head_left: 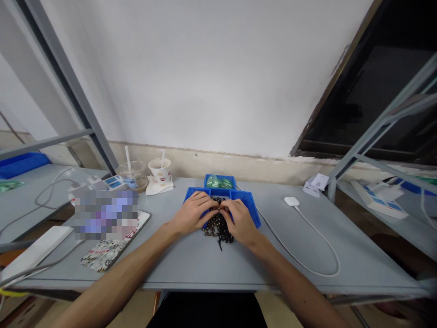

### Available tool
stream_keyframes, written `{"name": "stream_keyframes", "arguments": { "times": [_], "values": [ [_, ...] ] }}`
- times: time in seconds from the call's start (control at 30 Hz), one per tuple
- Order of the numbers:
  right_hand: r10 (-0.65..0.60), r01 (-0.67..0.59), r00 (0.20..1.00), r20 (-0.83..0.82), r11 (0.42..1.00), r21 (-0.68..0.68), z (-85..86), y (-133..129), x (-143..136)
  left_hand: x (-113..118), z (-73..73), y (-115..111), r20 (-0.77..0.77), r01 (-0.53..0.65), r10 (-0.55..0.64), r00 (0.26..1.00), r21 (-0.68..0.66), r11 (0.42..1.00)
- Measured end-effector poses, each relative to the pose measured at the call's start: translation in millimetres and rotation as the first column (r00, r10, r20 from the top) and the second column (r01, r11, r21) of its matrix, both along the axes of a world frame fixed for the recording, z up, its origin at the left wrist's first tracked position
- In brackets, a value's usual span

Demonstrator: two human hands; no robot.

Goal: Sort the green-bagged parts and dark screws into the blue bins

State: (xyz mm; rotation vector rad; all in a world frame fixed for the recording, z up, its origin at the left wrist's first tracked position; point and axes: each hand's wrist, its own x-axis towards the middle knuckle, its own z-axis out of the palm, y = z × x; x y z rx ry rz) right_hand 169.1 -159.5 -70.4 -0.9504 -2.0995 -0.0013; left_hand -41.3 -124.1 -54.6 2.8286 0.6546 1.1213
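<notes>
My left hand (196,212) and my right hand (238,221) meet with pinched fingertips over a pile of small dark and brassy pieces (215,227) on the grey table. What sits between the fingertips is too small to make out. The pile lies at the front of a blue divided tray (253,207), and some dark pieces show inside its middle. Both hands partly cover the tray and the pile. Just behind it stands a smaller blue bin (234,180) with green clear packets (219,182) in it.
On the left are a paper cup (160,172) with a straw, a clear plastic cup (136,175), a power strip (115,182) and a patterned flat item (105,253). A white charger (291,201) with its cable (316,273) lies right. A wall rises behind the grey table (191,269).
</notes>
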Motion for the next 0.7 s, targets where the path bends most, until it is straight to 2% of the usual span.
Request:
{"name": "stream_keyframes", "arguments": {
  "times": [0.7],
  "values": [
    [0.032, -0.032, 0.999, 0.026, 0.999, 0.006, 0.2, -0.8, -0.1, -0.2, 0.0, -0.1, 0.005, 0.01, -0.01, 1.0, -0.017, 1.0]
  ]
}}
